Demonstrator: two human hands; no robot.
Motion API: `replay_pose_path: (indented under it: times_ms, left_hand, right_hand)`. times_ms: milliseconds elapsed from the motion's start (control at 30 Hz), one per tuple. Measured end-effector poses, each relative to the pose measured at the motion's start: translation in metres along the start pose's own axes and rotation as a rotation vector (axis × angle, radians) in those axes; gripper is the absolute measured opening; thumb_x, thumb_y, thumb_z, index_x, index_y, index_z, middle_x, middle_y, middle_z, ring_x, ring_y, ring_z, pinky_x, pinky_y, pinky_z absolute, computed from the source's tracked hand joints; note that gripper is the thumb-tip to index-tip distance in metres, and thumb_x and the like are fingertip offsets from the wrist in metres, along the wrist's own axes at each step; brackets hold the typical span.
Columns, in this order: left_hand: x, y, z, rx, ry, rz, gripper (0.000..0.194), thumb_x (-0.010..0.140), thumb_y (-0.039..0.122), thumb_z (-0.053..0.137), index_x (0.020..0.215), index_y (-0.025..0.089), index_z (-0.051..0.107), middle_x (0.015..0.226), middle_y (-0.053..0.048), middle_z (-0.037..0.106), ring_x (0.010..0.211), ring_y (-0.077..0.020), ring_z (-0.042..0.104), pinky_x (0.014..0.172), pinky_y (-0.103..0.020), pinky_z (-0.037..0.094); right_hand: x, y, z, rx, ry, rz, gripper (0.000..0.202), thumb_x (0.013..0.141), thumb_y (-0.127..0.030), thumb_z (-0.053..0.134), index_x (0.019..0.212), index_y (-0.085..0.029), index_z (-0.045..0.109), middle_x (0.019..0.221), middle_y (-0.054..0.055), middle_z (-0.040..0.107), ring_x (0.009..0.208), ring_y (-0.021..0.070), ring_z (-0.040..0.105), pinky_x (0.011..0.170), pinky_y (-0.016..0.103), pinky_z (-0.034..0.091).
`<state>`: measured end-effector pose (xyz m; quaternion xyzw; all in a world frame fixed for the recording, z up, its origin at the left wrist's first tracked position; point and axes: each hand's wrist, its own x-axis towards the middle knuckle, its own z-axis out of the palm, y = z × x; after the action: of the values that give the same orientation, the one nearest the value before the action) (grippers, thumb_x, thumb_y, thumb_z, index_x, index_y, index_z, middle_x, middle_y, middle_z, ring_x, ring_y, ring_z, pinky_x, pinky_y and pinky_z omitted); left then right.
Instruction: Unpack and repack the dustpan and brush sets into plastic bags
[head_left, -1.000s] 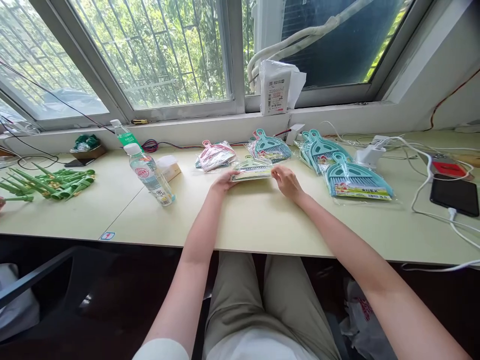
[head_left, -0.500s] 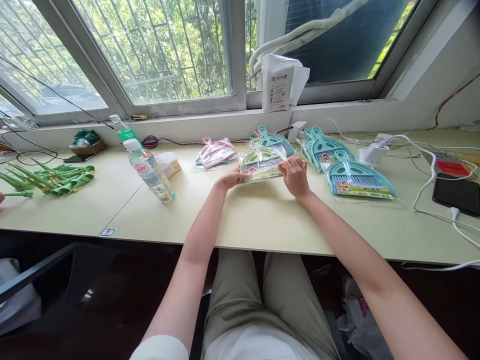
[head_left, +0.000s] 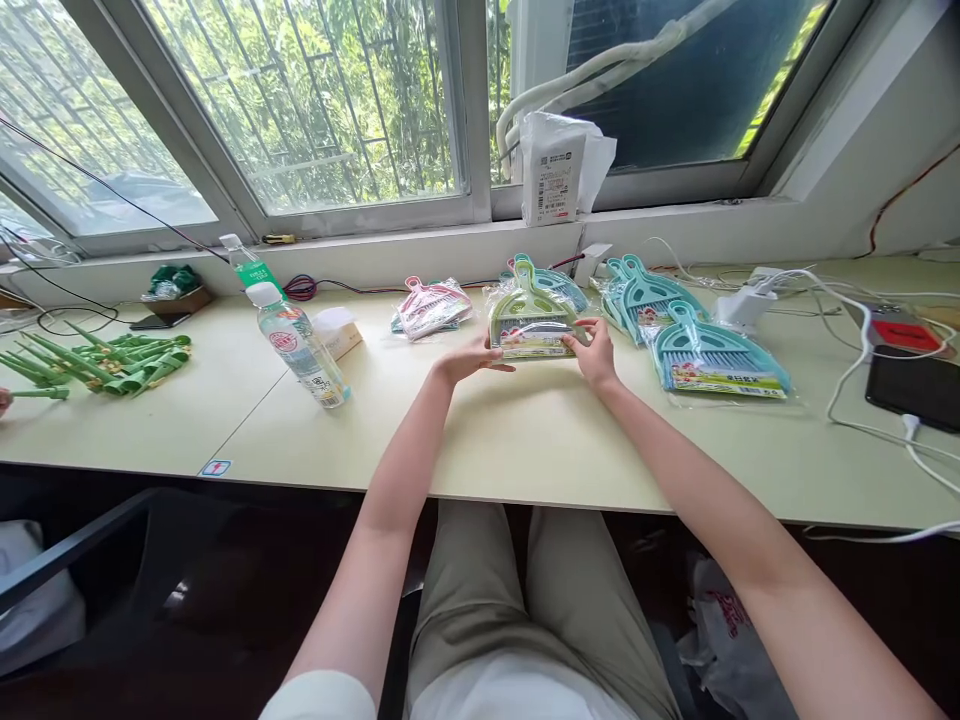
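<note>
A green dustpan and brush set [head_left: 531,318] in clear plastic wrap is between my two hands, tilted up with its handle pointing away from me. My left hand [head_left: 471,358] grips its left lower corner. On the opposite side, my right hand [head_left: 595,350] pinches the right edge with thumb and fingers. A printed label runs along its near edge. Just behind it lies a wrapped blue set [head_left: 562,287], partly hidden. To the right rest more wrapped teal sets [head_left: 651,300], with one teal set [head_left: 716,352] nearest me. Wrapped pink sets [head_left: 433,305] lie to the left.
Two plastic bottles, the nearer one [head_left: 300,345] clear, stand left beside a tissue pack [head_left: 337,330]. Green leaf-like pieces [head_left: 112,360] lie far left, near another person's hand [head_left: 4,400]. White cables, a charger [head_left: 742,310] and a phone [head_left: 911,388] occupy the right.
The green set has tilted up and shifted slightly right. My right hand has gone from pinching at the label's corner to holding the set's right edge.
</note>
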<state>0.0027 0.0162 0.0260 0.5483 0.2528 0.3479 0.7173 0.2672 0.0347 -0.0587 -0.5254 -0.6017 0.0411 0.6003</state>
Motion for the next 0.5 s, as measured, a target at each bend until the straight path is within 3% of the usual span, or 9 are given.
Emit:
replay_pose_path:
  times_ms: [67, 167, 233, 333, 433, 500]
  left_hand:
    - [0.002, 0.002, 0.008, 0.035, 0.014, 0.038, 0.103, 0.055, -0.007, 0.079, 0.145, 0.029, 0.045, 0.132, -0.012, 0.062, 0.122, -0.0292, 0.060, 0.095, -0.038, 0.055]
    - [0.010, -0.002, 0.021, 0.044, 0.178, 0.088, 0.113, 0.054, -0.010, 0.076, 0.150, 0.032, 0.035, 0.139, -0.009, 0.057, 0.120, -0.0244, 0.061, 0.090, -0.028, 0.057]
    - [0.018, -0.008, 0.031, 0.040, 0.324, 0.110, 0.107, 0.062, -0.003, 0.074, 0.152, 0.035, 0.031, 0.143, -0.008, 0.053, 0.112, -0.0224, 0.064, 0.078, -0.025, 0.060]
    - [0.029, -0.016, 0.040, 0.134, 0.454, 0.192, 0.087, 0.072, 0.004, 0.067, 0.148, 0.034, 0.038, 0.145, -0.006, 0.050, 0.097, -0.0190, 0.067, 0.058, -0.019, 0.058]
    - [0.033, -0.011, 0.037, 0.307, 0.537, 0.367, 0.074, 0.078, 0.005, 0.060, 0.145, 0.031, 0.045, 0.139, -0.006, 0.055, 0.086, -0.0150, 0.065, 0.045, -0.013, 0.050]
    - [0.030, 0.002, 0.026, 0.400, 0.613, 0.497, 0.070, 0.081, 0.008, 0.057, 0.146, 0.031, 0.042, 0.128, -0.007, 0.061, 0.077, -0.0127, 0.063, 0.041, -0.012, 0.046]
  right_hand:
    - [0.000, -0.002, 0.001, 0.020, 0.078, -0.043, 0.031, 0.089, -0.046, 0.054, 0.109, -0.023, 0.051, 0.100, 0.008, 0.061, 0.091, 0.0213, 0.060, 0.075, 0.036, 0.048]
    - [-0.001, -0.006, 0.001, 0.048, 0.161, 0.020, 0.027, 0.087, -0.039, 0.054, 0.108, -0.023, 0.049, 0.104, 0.009, 0.060, 0.094, 0.0218, 0.060, 0.076, 0.037, 0.049]
    - [-0.001, -0.010, -0.001, 0.072, 0.217, 0.106, 0.022, 0.085, -0.036, 0.055, 0.101, -0.022, 0.049, 0.105, 0.010, 0.060, 0.098, 0.0234, 0.059, 0.081, 0.039, 0.049]
    - [0.000, -0.023, -0.005, 0.120, 0.251, 0.180, 0.019, 0.083, -0.035, 0.057, 0.094, -0.022, 0.049, 0.104, 0.010, 0.059, 0.100, 0.0247, 0.058, 0.087, 0.041, 0.047]
    - [0.001, -0.045, -0.010, 0.213, 0.190, 0.180, 0.020, 0.085, -0.037, 0.055, 0.098, -0.023, 0.049, 0.109, 0.011, 0.058, 0.103, 0.0234, 0.058, 0.080, 0.036, 0.050]
    - [0.000, -0.059, -0.013, 0.298, 0.099, 0.175, 0.024, 0.089, -0.041, 0.050, 0.106, -0.025, 0.046, 0.117, 0.010, 0.057, 0.102, 0.0208, 0.058, 0.071, 0.031, 0.052]
